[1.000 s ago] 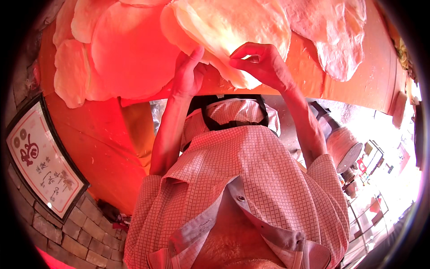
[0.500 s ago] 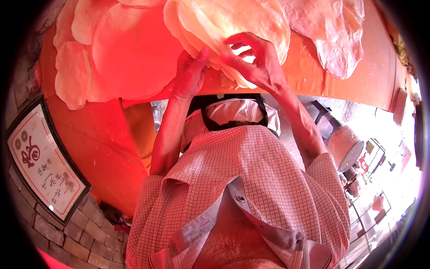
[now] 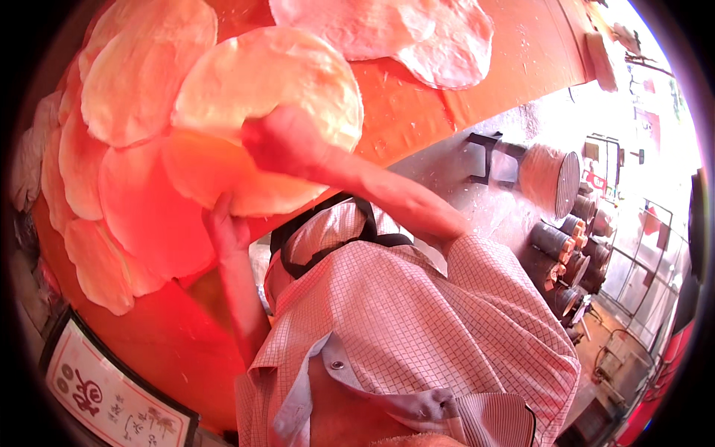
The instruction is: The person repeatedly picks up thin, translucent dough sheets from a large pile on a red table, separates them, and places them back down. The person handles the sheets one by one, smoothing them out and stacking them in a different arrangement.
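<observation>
Left hand [image 3: 227,226] is touching a pale, round, doughy sheet [image 3: 298,63] at seven o'clock, right hand [image 3: 287,145] blurring mid-sheet; both grips unclear. Looking soft, tearable; edge probably suiting broad holds.

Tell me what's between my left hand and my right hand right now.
Thin, pale, rounded sheet material, tinted orange by the light, lies between the bare left hand and the blurred right hand; the head view shows it.

With the view swung, more dark cylinders [image 3: 551,238] are revealed at right, and the right hand [image 3: 283,141] is carried, curled, over a pale round sheet [image 3: 290,67], beyond the left hand [image 3: 228,228] instead of level with it.
</observation>
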Available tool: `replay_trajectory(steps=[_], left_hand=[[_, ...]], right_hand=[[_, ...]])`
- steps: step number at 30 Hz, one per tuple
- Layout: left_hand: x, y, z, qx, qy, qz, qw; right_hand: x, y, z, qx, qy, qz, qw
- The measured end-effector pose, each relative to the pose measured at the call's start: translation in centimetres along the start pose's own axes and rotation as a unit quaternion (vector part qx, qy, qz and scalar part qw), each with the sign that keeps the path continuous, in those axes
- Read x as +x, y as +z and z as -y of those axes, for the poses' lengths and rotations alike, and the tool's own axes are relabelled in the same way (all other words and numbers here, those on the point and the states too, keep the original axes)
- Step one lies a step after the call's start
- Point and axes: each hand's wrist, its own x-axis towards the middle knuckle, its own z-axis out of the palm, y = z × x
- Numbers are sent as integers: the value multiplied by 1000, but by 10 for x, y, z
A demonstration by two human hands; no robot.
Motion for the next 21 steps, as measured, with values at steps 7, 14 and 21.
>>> replay_trajectory(steps=[7,14,21], left_hand=[[2,-47,-13,49,6,-11,999],[8,-65,-12,37,-62,-42,997],[-13,-18,-30,-27,15,53,998]], right_hand=[[-12,-194,-93,246,264,-160,919],[-110,-262,-240,-262,309,-341,848],[-53,-100,-113,376,149,31,914]])
